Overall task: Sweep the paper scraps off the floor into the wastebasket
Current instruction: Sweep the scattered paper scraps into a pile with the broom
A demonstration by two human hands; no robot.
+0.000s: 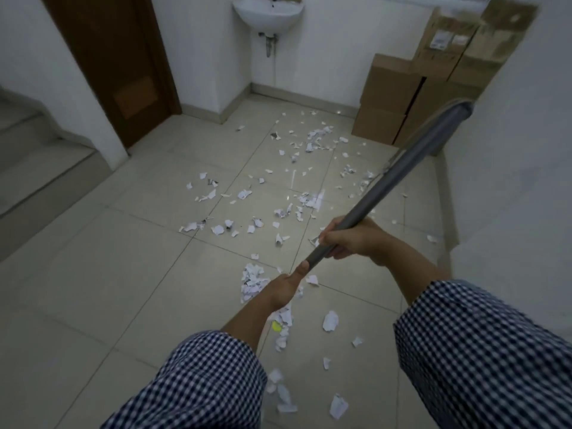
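White paper scraps [291, 209] lie scattered over the beige tiled floor [108, 289], from near the boxes down to my feet. A grey broom handle [402, 168] slants up to the right, its far end blurred near the boxes. My right hand [349, 236] grips the handle higher up. My left hand [286, 287] holds its lower end, thumb laid along the shaft. The broom's head and the wastebasket are not in view.
Stacked cardboard boxes [399, 97] stand in the far right corner. A white wall sink [268, 12] hangs at the back. A dark wooden door [117, 57] is at the left, with stair steps [31, 156] beside it. A white wall [510, 165] runs along the right.
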